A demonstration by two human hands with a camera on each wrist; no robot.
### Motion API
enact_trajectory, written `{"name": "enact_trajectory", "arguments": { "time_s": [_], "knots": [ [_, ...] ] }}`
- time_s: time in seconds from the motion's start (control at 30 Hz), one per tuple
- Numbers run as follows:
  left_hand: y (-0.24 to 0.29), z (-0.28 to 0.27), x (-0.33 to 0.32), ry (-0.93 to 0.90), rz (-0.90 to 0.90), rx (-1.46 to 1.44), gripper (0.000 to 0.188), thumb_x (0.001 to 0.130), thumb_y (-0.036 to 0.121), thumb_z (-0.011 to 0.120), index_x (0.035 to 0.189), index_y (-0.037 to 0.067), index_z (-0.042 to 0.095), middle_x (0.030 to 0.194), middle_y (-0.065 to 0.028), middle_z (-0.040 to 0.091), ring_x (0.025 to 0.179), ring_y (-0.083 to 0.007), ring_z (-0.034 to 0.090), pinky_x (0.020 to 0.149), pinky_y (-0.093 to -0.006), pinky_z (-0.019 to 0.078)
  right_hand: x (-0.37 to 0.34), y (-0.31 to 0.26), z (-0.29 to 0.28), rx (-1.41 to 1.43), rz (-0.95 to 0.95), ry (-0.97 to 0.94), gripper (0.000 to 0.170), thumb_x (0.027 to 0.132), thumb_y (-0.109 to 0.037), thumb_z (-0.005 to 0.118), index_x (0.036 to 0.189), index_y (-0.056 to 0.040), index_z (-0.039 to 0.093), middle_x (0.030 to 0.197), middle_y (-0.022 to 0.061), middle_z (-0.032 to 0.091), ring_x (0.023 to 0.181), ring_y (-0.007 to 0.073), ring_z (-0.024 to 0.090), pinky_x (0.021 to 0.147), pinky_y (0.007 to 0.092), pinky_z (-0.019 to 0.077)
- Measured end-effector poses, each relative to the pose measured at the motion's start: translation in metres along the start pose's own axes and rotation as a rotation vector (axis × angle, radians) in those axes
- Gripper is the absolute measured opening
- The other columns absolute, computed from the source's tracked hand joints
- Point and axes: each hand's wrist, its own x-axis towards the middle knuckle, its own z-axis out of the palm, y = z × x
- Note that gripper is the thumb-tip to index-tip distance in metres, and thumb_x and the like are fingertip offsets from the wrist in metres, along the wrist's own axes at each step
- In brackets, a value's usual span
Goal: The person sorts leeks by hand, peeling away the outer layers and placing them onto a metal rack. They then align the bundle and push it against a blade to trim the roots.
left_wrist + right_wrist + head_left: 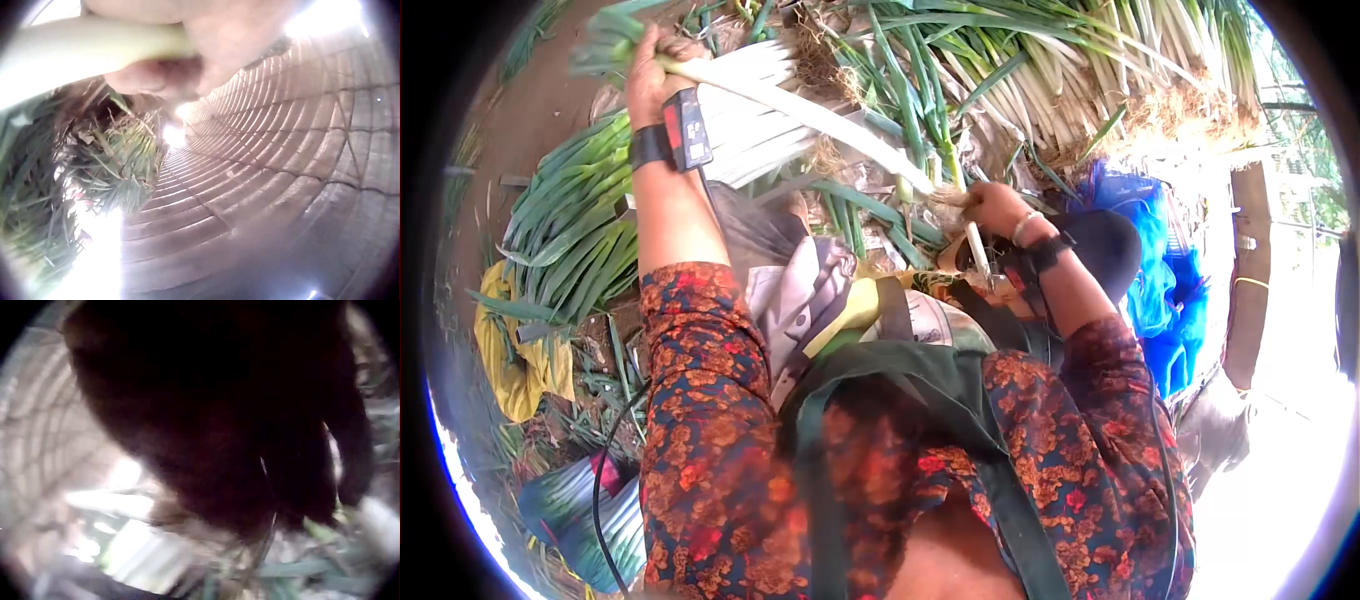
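My left hand (662,75) grips a long green onion (820,118) near its leafy end, up at the left of the head view. In the left wrist view, the pale stalk (81,53) passes between the thumb and fingers. The white shaft slants down to the right, where my right hand (998,210) pinches its root end with curled fingers. A short white stick-like piece (977,248) shows just below that hand. The right wrist view is dark and blurred, with the right hand (219,425) covering most of it.
White-stemmed green onions (765,130) lie below my left hand, their leaves (575,215) spread left. A big pile of green onions (1080,70) fills the back right. Blue plastic bags (1155,270) stand at the right, and a yellow bag (520,350) lies at the left.
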Motion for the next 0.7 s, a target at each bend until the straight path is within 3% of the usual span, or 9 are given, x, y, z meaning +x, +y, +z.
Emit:
{"name": "enact_trajectory", "arguments": {
  "time_s": [0.07, 0.13, 0.17, 0.23, 0.33, 0.4, 0.47, 0.53, 0.7],
  "knots": [
    [0.001, 0.0, 0.003, 0.071, 0.078, 0.117, 0.026, 0.089, 0.014, 0.064, 0.073, 0.01, 0.044, 0.058, 0.0031, 0.035, 0.05, -0.0124, 0.036, 0.05, -0.0278, 0.037, 0.014, 0.017, 0.009, -0.236, 0.266, 0.156, 0.049, 0.081, -0.037, 0.071, 0.106, 0.004, 0.064, 0.09, 0.0193, 0.069, 0.081, 0.0249, 0.068, 0.074, 0.0378, 0.0522],
    [-0.011, 0.002, 0.001, 0.069, -0.002, 0.166, 0.027, 0.088, 0.011, 0.066, 0.071, 0.01, 0.045, 0.057, 0.0023, 0.037, 0.049, -0.013, 0.038, 0.049, -0.0281, 0.0372, 0.031, 0.044, 0.024, -0.196, 0.178, -0.149, 0.041, 0.085, -0.028, 0.064, 0.113, 0.0036, 0.061, 0.098, 0.022, 0.067, 0.084, 0.0345, 0.067, 0.073, 0.0411, 0.0538],
    [-0.016, 0.005, 0.001, 0.066, -0.032, 0.187, 0.027, 0.087, 0.009, 0.067, 0.07, 0.01, 0.045, 0.056, 0.0019, 0.038, 0.048, -0.0133, 0.038, 0.049, -0.0282, 0.0373, 0.046, 0.072, 0.044, -0.053, 0.191, -0.216, 0.041, 0.088, -0.026, 0.061, 0.114, 0.0055, 0.06, 0.099, 0.0224, 0.067, 0.083, 0.0336, 0.067, 0.072, 0.041, 0.0538],
    [-0.026, 0.013, 0.0, 0.068, -0.116, 0.24, 0.027, 0.085, 0.007, 0.068, 0.068, 0.009, 0.047, 0.056, 0.0002, 0.043, 0.049, -0.0134, 0.041, 0.05, -0.028, 0.0376, 0.046, 0.064, 0.059, 0.843, 0.742, -0.26, 0.039, 0.094, -0.024, 0.054, 0.115, 0.0087, 0.056, 0.091, 0.0194, 0.066, 0.078, 0.0307, 0.067, 0.064, 0.0435, 0.053],
    [-0.038, 0.004, 0.004, -0.077, -0.17, 0.254, 0.006, 0.089, 0.007, 0.062, 0.086, 0.006, 0.057, 0.063, 0.0012, 0.049, 0.052, -0.0102, 0.045, 0.05, -0.0247, 0.0357, 0.048, 0.059, 0.045, 0.744, 0.451, -0.181, 0.031, 0.093, -0.022, 0.056, 0.109, 0.0046, 0.057, 0.084, 0.0137, 0.064, 0.073, 0.0286, 0.065, 0.059, 0.0434, 0.0521],
    [-0.048, 0.004, 0.006, -0.104, -0.153, 0.409, 0.02, 0.083, 0.012, 0.072, 0.072, 0.007, 0.056, 0.058, -0.0034, 0.054, 0.049, -0.0136, 0.049, 0.048, -0.0282, 0.0403, 0.009, -0.008, 0.006, 1.229, 0.302, -0.041, 0.017, 0.092, -0.02, 0.058, 0.09, -0.0045, 0.053, 0.073, 0.0055, 0.054, 0.059, 0.0204, 0.055, 0.053, 0.0348, 0.0493],
    [-0.069, 0.015, -0.006, -0.029, -0.072, 0.553, 0.016, 0.087, 0.013, 0.067, 0.097, 0.004, 0.059, 0.066, -0.0029, 0.058, 0.055, -0.0117, 0.051, 0.053, -0.0274, 0.0429, -0.016, -0.048, -0.013, 1.366, 0.126, -0.003, 0.015, 0.092, -0.021, 0.058, 0.095, -0.0065, 0.053, 0.078, 0.0044, 0.053, 0.06, 0.0163, 0.053, 0.052, 0.0322, 0.0474],
    [-0.092, 0.014, -0.004, -0.027, -0.169, 0.565, 0.029, 0.086, 0.015, 0.069, 0.107, -0.001, 0.056, 0.086, -0.013, 0.062, 0.075, -0.0204, 0.062, 0.071, -0.0358, 0.055, -0.033, -0.083, -0.021, 1.467, -0.052, -0.07, 0.014, 0.093, -0.019, 0.056, 0.101, -0.0076, 0.053, 0.084, 0.0041, 0.054, 0.064, 0.0143, 0.054, 0.051, 0.0321, 0.0468],
    [-0.107, 0.043, -0.023, -0.195, -0.277, 0.395, 0.046, 0.088, 0.016, 0.067, 0.125, -0.002, 0.045, 0.136, -0.0272, 0.04, 0.118, -0.0366, 0.051, 0.105, -0.0485, 0.0428, -0.02, -0.134, -0.031, 1.05, -0.252, -0.054, 0.034, 0.094, -0.02, 0.056, 0.124, -0.0065, 0.053, 0.085, 0.0016, 0.059, 0.061, 0.007, 0.052, 0.052, 0.0222, 0.0427]
  ]
}}
